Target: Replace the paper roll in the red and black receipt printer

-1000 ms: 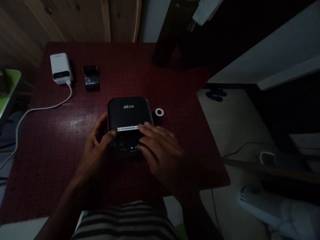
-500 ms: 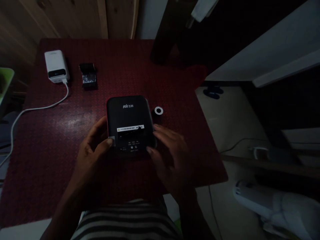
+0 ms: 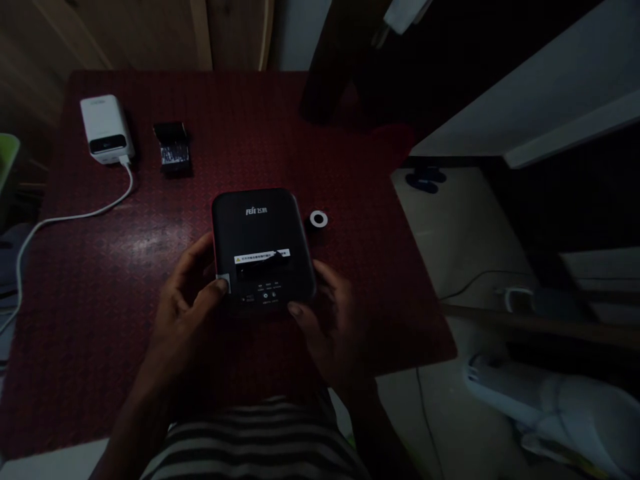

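In the middle of the head view is a black receipt printer (image 3: 260,227), with a paper slot, a white warning strip and small buttons near its front edge. My left hand (image 3: 193,300) grips its left side, the thumb on a small pale tab at the front left corner and the fingers along the side. My right hand (image 3: 333,320) holds the front right corner, the thumb at the front edge and fingers curled against the right side. Close to the printer's right side stands a small white ring-ended roll (image 3: 319,219) with a dark centre.
The red patterned table (image 3: 240,127) carries a white power bank (image 3: 105,127) with a white cable (image 3: 95,213) plugged in. Beside it lies a small black object with a glossy, crinkled part (image 3: 173,150). Dark slippers (image 3: 425,180) and a white cylinder (image 3: 550,400) are on the floor at right.
My right hand has closed in on the printer: its fingers slid down along the right side and curled, and the thumb shifted to the front edge. My left hand keeps its grip.
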The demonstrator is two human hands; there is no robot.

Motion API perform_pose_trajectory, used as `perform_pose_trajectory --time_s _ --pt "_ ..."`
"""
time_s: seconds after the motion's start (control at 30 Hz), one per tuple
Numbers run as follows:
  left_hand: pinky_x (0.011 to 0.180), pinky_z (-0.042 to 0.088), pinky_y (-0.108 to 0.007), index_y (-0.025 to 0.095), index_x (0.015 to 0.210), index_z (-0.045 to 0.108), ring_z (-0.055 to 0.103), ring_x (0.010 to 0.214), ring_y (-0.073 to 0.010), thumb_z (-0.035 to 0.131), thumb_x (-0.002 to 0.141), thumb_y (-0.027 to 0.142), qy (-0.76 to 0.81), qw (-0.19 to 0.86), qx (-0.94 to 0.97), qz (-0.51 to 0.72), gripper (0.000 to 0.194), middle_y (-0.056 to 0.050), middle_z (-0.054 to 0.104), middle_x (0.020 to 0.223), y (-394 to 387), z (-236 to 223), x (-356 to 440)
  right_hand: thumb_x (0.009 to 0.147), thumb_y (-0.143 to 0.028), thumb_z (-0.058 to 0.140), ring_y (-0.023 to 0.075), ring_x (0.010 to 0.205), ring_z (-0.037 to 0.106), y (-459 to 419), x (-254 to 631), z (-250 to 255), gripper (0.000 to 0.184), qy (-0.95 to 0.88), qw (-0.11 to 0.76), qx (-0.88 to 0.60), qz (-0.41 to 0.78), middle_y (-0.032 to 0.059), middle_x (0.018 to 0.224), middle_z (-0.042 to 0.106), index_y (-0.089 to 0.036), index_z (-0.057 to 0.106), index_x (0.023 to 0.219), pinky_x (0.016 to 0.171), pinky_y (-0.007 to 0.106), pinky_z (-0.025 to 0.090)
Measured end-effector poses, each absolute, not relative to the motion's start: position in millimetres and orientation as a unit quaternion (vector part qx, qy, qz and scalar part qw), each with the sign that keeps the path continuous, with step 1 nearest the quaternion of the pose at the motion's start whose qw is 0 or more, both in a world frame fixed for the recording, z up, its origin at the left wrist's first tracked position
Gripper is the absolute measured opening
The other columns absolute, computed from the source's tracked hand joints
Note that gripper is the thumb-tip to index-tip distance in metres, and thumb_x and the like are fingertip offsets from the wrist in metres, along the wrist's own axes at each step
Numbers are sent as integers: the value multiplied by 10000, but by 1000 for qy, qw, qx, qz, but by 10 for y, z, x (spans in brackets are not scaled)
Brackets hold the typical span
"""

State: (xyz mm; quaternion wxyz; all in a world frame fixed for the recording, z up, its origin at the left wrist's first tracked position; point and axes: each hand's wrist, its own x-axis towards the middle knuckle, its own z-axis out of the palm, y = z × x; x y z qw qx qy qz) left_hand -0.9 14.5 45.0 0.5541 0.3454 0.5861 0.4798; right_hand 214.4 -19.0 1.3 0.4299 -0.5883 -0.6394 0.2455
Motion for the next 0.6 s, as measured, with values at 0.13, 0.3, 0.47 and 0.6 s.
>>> perform_pose_trajectory --time_s 0.13,0.3,0.47,0.6 --pt "1084 686 -401 334 1520 767 729 1469 -348 855 962 338 594 547 337 485 565 -63 760 1585 158 448 15 1112 -480 730 320 1287 818 -179 2169 8 591 -649 422 -588 236 143 1476 787 -310 552 1650 1059 542 721" --pt "1091 685 -432 316 1504 766 734 1457 -366 845 948 337 602 543 340 477 563 -71 763 1578 173 478 34 1113 -457 722 313 1271 826 -164 2164 45 574 -652 420 -578 253 142 1462 802 -294 572 1642 1054 513 719" --pt "1124 667 -434 353 1573 728 688 1522 -360 810 985 333 586 547 355 482 594 -49 731 1631 140 394 -18 1105 -504 743 314 1247 836 -110 2246 228 569 -651 400 -593 254 143 1486 807 -280 621 1614 1013 492 723" --pt "1152 650 -445 372 1570 735 659 1555 -362 818 992 363 574 543 372 487 583 -35 731 1629 128 293 -70 1172 -273 648 272 1294 818 195 2258 485 308 -723 398 -545 148 100 1414 852 -259 735 1467 1124 464 666"
